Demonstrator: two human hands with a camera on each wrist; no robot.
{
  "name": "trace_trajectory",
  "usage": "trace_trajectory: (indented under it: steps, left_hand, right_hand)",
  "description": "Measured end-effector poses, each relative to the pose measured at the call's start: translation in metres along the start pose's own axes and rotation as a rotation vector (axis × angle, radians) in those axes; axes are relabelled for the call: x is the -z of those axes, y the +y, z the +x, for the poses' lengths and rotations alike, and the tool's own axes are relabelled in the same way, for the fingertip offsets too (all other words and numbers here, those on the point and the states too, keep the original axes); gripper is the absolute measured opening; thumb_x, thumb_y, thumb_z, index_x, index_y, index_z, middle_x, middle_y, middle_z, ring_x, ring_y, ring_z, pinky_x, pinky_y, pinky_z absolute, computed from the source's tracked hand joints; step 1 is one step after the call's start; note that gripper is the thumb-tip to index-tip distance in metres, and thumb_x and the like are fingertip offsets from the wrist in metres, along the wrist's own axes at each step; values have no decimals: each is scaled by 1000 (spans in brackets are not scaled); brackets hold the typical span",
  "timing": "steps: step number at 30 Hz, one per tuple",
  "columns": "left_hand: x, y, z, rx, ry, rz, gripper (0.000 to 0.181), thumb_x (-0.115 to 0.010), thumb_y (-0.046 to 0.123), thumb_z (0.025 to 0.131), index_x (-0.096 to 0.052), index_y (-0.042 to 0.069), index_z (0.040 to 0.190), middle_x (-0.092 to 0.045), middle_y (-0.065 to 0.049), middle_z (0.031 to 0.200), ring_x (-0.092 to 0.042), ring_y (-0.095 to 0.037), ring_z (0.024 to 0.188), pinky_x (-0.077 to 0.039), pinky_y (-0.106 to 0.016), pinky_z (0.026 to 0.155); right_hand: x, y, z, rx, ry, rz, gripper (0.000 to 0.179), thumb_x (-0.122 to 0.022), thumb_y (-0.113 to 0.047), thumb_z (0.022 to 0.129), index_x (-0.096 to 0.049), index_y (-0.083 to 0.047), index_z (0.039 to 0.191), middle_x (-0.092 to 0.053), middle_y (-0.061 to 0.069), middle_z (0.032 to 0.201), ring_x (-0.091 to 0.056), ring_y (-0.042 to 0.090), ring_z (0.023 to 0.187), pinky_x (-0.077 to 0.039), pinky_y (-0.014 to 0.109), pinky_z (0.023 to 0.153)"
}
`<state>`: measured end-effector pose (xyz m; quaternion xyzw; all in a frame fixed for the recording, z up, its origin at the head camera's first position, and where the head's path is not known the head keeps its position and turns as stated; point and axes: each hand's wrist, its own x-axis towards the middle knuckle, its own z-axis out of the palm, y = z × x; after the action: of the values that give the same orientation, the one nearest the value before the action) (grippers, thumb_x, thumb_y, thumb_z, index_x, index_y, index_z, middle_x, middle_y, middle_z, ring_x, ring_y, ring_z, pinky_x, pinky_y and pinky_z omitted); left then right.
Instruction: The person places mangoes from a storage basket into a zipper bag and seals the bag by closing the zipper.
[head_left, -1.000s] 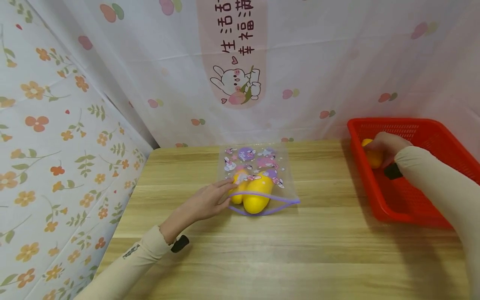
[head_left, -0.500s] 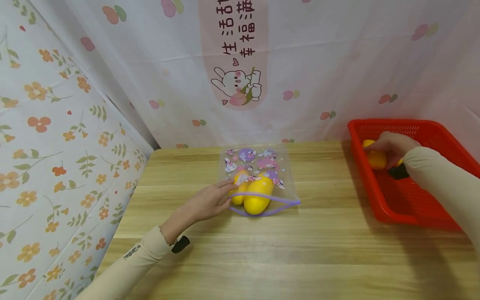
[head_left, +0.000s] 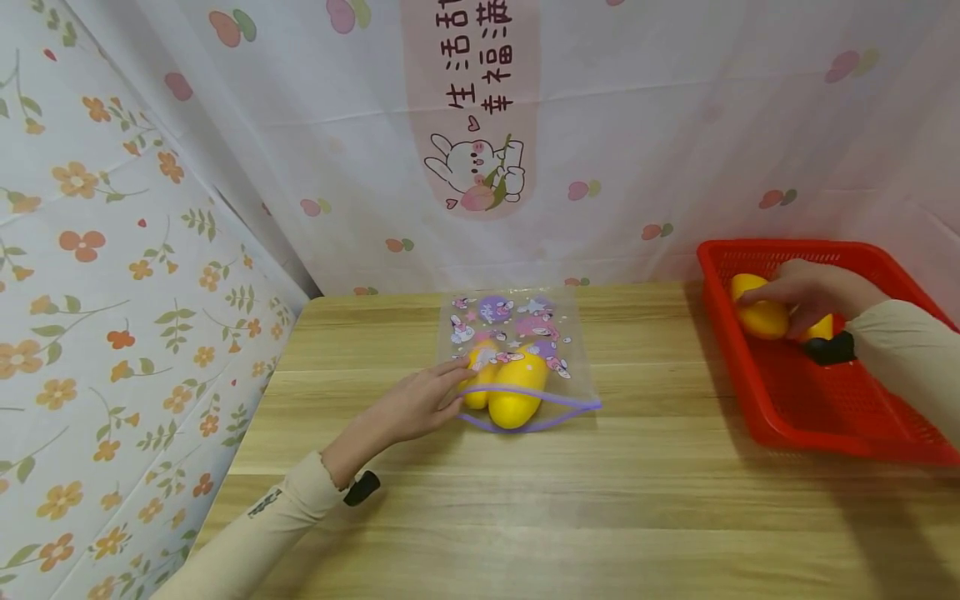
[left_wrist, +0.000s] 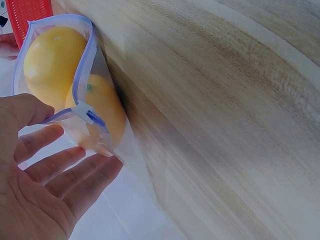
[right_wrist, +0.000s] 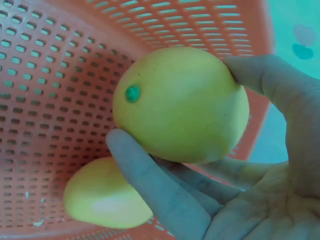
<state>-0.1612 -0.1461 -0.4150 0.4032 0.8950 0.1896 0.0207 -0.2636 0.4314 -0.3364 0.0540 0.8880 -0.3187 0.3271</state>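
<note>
On the table lies a clear printed zip bag [head_left: 573, 379] with a purple-edged mouth, gaping toward me. Inside it are two yellow mangoes [head_left: 513, 404], one with a green stem dot in the left wrist view. My left hand [head_left: 420, 404] pinches the left end of the bag's mouth, thumb at the purple rim [left_wrist: 80, 75] and fingers along the outside. In the red basket [head_left: 765, 408], my right hand [head_left: 821, 292] holds another yellow mango [right_wrist: 180, 105] between thumb and fingers, its green stem dot showing. A further mango [right_wrist: 105, 195] lies below it in the basket.
The perforated basket stands at the table's right, its wall between the right hand and the bag. Behind the wooden table [head_left: 487, 517] hangs a printed white curtain [head_left: 637, 150]; a flowered cloth [head_left: 112, 317] borders the left side.
The right hand has shifted a little right, and the mango in its fingers has moved slightly with it. More of the other basket mango shows. Left hand and bag have stayed put.
</note>
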Motion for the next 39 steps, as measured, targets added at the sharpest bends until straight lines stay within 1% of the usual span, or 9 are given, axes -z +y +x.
trace_trajectory:
  steps: [7,13,16,18,20,23,30,35,39]
  left_hand:
    - [1,1,-1,-23,-2,0,43,-66,6,97,-57,-3,137,-49,-26,146,-45,-1,52,-56,-38,83]
    - [4,3,-1,-21,-2,-3,43,-66,7,97,-57,-3,137,-49,-26,146,-43,-2,51,-56,-39,81]
    - [4,3,-2,-23,-3,-2,43,-66,7,97,-56,-3,138,-48,-26,147,-42,-2,51,-56,-38,80]
    - [3,3,-2,-24,0,-1,43,-65,6,97,-56,-3,138,-48,-27,147,-47,-5,52,-56,-39,81]
    - [3,3,-3,-23,4,8,43,-66,7,97,-57,-3,137,-49,-26,146,-58,-10,62,-56,-40,85]
    - [3,3,-3,-15,3,14,43,-66,8,97,-57,-2,138,-49,-25,147,-63,-15,69,-56,-39,85]
    - [1,3,-3,-7,-5,6,43,-66,8,97,-57,-1,138,-48,-24,148,-46,-2,54,-54,-32,75]
    - [0,2,-3,-8,1,-1,43,-66,7,97,-57,-2,138,-48,-24,148,-44,-1,52,-53,-32,74]
    - [0,1,-3,-9,4,4,44,-67,8,97,-57,-2,139,-48,-24,148,-43,-1,52,-54,-33,76]
  right_hand:
    - [7,2,-16,48,27,-24,54,-61,-41,101,-47,10,108,-45,13,93,-56,30,84,-59,42,76]
    - [4,9,-24,95,107,-46,59,-63,-42,100,-44,13,111,-47,15,94,-59,30,80,-61,46,74]
    - [2,12,-28,120,139,-56,67,-63,-42,100,-39,16,121,-50,18,98,-62,31,82,-61,49,74]
    - [1,13,-31,138,158,-74,73,-63,-43,100,-35,19,127,-52,21,102,-63,31,83,-61,49,74]
    - [0,13,-35,161,173,-94,78,-62,-44,100,-32,20,133,-53,24,106,-64,32,84,-61,48,74]
    - [-2,12,-40,175,197,-99,82,-62,-43,100,-28,21,138,-53,27,110,-65,31,84,-61,48,72]
    - [-6,12,-49,176,236,-63,90,-61,-46,100,-20,23,141,-52,33,115,-68,36,87,-60,50,73]
    - [-13,7,-53,195,273,-56,93,-61,-49,99,-18,20,144,-48,38,124,-68,43,93,-60,51,73]
    - [-20,-2,-58,230,270,-40,88,-60,-46,100,-19,16,147,-48,37,128,-68,41,94,-60,50,74]
